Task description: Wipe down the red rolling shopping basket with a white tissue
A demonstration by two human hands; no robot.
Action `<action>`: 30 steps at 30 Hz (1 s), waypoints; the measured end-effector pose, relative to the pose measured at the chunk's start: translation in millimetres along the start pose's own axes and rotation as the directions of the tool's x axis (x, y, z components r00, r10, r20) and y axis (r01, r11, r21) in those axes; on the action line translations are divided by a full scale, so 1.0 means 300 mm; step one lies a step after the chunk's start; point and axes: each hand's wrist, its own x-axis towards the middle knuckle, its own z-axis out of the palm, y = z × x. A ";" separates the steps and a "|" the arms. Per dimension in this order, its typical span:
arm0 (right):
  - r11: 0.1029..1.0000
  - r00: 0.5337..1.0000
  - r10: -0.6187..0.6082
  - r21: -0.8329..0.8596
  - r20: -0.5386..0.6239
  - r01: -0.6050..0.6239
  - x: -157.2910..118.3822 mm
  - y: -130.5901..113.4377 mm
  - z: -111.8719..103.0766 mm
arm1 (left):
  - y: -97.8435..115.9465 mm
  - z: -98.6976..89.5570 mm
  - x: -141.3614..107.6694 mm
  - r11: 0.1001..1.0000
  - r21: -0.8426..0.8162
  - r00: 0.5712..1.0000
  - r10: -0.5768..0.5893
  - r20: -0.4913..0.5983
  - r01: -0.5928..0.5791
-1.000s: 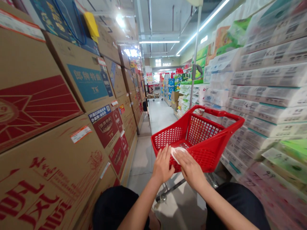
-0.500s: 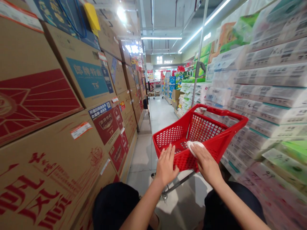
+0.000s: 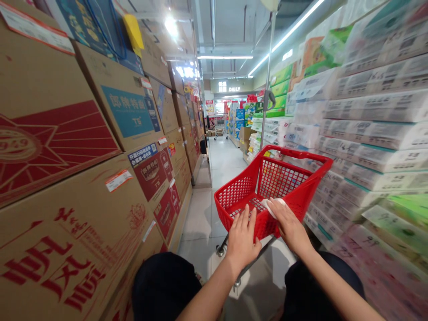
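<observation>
A red shopping cart [image 3: 267, 191] with a lattice basket stands in front of me, turned at an angle. My left hand [image 3: 241, 238] rests against the near side of its basket, fingers spread, holding nothing. On the basket's top edge, my right hand [image 3: 288, 225] presses a white cloth [image 3: 271, 206] with its fingers; the palm side is hidden. The inside of the basket shows a bare red grid. Wheels of the cart show below my left hand.
Stacked cardboard boxes [image 3: 127, 111] line the left side. Packs of white tissue paper [image 3: 374, 129] are piled on the right. A metal pole [image 3: 267, 80] rises behind the cart, and the aisle floor [image 3: 219, 156] runs ahead toward another cart.
The cart has shifted and turned slightly to the left. My left hand has moved right along the basket, nearer to my right hand, which stays on the cloth.
</observation>
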 end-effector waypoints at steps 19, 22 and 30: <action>0.994 0.996 -0.093 0.057 0.001 0.093 0.023 -0.212 0.007 | -0.155 -0.005 0.083 0.956 -0.188 0.960 0.250 0.123 -0.225; 0.995 0.995 -0.095 0.046 0.018 0.094 0.013 -0.156 -0.011 | -0.273 -0.006 0.096 0.995 -0.062 0.986 0.092 0.138 -0.084; 0.997 0.999 0.032 -0.074 -0.043 -0.035 -0.062 -0.150 0.002 | -0.241 0.056 0.083 0.999 0.028 0.998 0.020 0.055 -0.022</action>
